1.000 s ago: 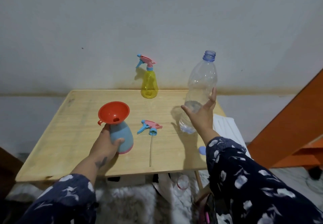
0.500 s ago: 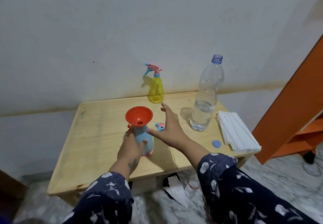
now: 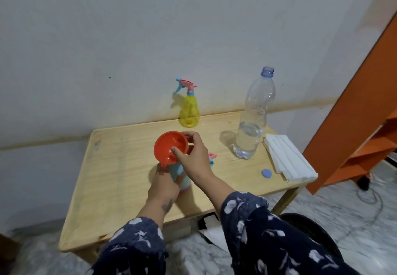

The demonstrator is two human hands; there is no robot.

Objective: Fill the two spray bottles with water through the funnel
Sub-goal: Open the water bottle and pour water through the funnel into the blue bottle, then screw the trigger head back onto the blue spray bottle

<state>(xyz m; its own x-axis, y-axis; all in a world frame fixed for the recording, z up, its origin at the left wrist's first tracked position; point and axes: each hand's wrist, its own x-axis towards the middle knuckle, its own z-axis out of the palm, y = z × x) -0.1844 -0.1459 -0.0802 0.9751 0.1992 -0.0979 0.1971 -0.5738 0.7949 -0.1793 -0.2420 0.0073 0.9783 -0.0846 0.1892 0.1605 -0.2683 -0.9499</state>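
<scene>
A red funnel [image 3: 168, 148] sits tilted in the neck of a blue spray bottle [image 3: 177, 170] at the middle of the wooden table [image 3: 120, 167]. My left hand [image 3: 164, 184] grips the blue bottle's body. My right hand [image 3: 194, 156] pinches the funnel's rim, thumb inside the bowl. The bottle's pink and blue spray head [image 3: 212, 158] lies on the table, mostly hidden behind my right hand. A yellow spray bottle [image 3: 189, 111] with its spray head on stands at the back. An uncapped clear water bottle [image 3: 253, 122], about a third full, stands at the right.
A blue cap [image 3: 266, 173] and a stack of white cloths [image 3: 287, 161] lie at the table's right edge. An orange shelf [image 3: 354, 124] stands to the right. A dark round bin [image 3: 311, 231] and a cable lie on the marble floor.
My right hand left the water bottle, crossed to the left and took hold of the funnel's rim, tilting the funnel. The left hand kept its grip on the blue bottle.
</scene>
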